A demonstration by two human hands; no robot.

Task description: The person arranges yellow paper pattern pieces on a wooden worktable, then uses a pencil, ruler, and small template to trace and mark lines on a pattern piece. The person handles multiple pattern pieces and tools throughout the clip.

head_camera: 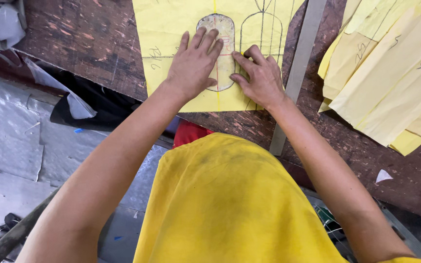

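lying under both flat hands (193, 63) (261, 80), template (224, 34) on yellow sheet (166, 29)

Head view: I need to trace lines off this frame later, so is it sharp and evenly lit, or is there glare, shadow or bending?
Head view: soft, even light, no glare; hands and yellow sheet sharp, pencil lines readable; faint shadow under the left hand and right hand; the wide lens bows the metal ruler slightly near the edges.

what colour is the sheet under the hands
Yellow sheet, with dark pencil outlines drawn on it; seen in the head view.
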